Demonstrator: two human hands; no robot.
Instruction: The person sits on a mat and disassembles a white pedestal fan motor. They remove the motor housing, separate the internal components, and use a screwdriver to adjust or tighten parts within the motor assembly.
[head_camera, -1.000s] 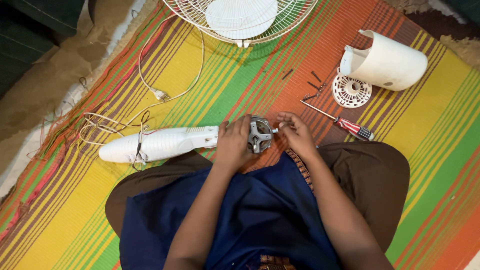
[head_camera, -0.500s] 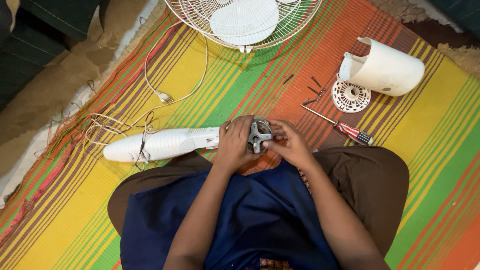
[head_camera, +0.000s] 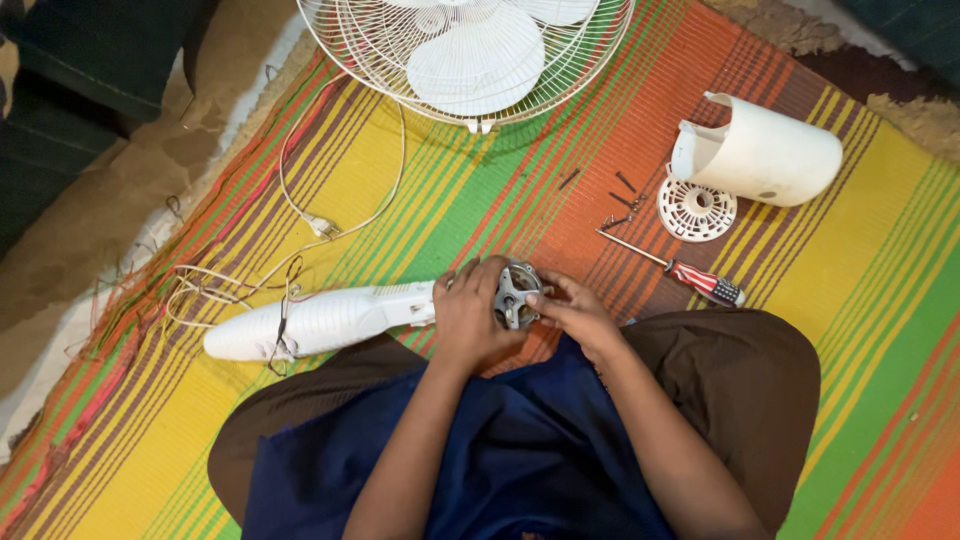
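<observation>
— Head view: where was the motor (head_camera: 516, 294), and what had your hands on it?

— Over your lap, at the end of the white neck (head_camera: 318, 321). Your left hand (head_camera: 468, 316) was curled around its side; your right hand (head_camera: 578, 314) pinched its edge, fingers half-closed.

— How would it handle?

— Probably dense, stiff metal, heavy for its size. You'd do best gripping the rigid frame, not the trailing wires (head_camera: 215, 290).

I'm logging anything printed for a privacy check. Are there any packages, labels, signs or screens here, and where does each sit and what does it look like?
No packages, signs or screens are in view.
Screwdriver: on the striped mat, right of the hands; its handle bears a red, white and blue printed pattern, the nearest thing to a label.
White cylindrical housing: farther up on the right; plain, no label visible.
</observation>
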